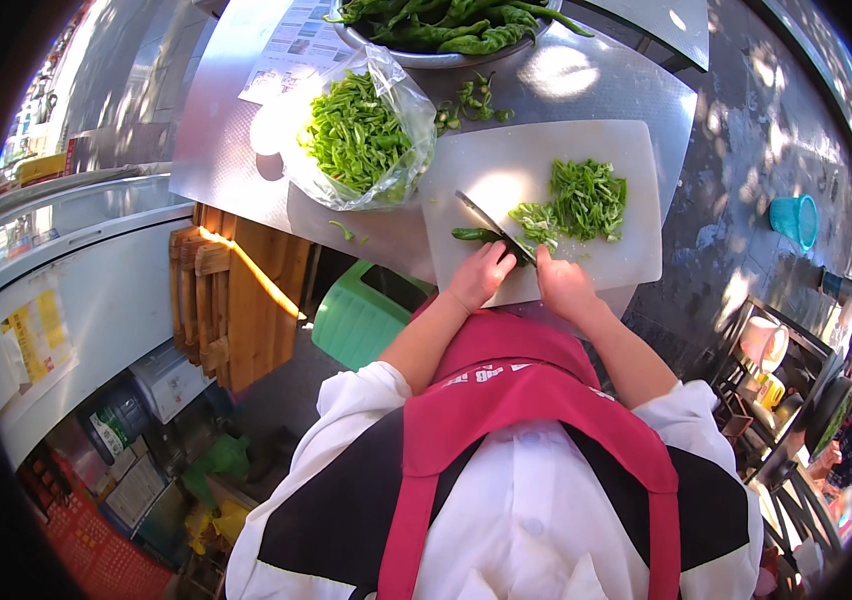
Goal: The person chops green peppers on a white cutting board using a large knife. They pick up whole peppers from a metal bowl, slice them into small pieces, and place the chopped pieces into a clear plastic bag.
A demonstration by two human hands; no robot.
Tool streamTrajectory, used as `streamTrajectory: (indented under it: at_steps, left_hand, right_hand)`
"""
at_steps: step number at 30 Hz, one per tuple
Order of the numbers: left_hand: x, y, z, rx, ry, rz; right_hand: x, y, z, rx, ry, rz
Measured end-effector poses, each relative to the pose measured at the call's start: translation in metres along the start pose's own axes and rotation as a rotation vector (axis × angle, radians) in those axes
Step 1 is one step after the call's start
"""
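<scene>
My right hand [564, 284] is closed around the handle of a kitchen knife [486, 216], whose blade points away to the far left over a white cutting board [614, 146]. My left hand [483, 272] presses bent fingers on a green chili pepper [472, 234] just left of the blade. Right of the knife, sliced green pepper [589, 200] lies heaped on the board. Beyond the board's left edge stands a clear plastic bag [408, 122] full of cut green pepper [354, 135]. My fingers hide part of the pepper.
At the table's far side a metal bowl [426, 60] holds whole green peppers [466, 25]. Pepper stems [476, 102] lie on the metal table [346, 232]. A green plastic stool [351, 318] stands under the near edge, beside folded wooden furniture [246, 310]. A teal bucket [794, 221] sits on the ground at right.
</scene>
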State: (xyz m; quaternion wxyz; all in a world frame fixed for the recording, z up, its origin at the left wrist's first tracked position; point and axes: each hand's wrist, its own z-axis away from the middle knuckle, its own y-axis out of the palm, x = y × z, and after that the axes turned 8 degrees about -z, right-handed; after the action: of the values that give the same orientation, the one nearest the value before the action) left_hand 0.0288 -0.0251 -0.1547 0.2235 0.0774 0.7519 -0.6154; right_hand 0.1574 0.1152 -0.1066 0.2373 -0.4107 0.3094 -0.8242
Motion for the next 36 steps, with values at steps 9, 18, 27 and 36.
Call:
streamTrajectory:
  at_steps: [9,18,27,36]
  left_hand:
    - [0.002,0.002,0.009,0.054,-0.009,0.050]
    - [-0.001,-0.001,0.015,0.054,-0.050,0.111]
    - [0.002,-0.005,0.016,0.175,-0.121,0.122]
    - [-0.001,-0.027,0.000,0.026,-0.136,-0.137]
  right_hand:
    - [0.010,0.002,-0.007,0.023,0.018,0.004]
    - [0.005,0.021,-0.012,-0.098,-0.048,-0.088]
    - [0.006,0.030,-0.011,-0.137,-0.078,-0.152]
    - [-0.020,0.009,0.012,-0.007,0.047,-0.131]
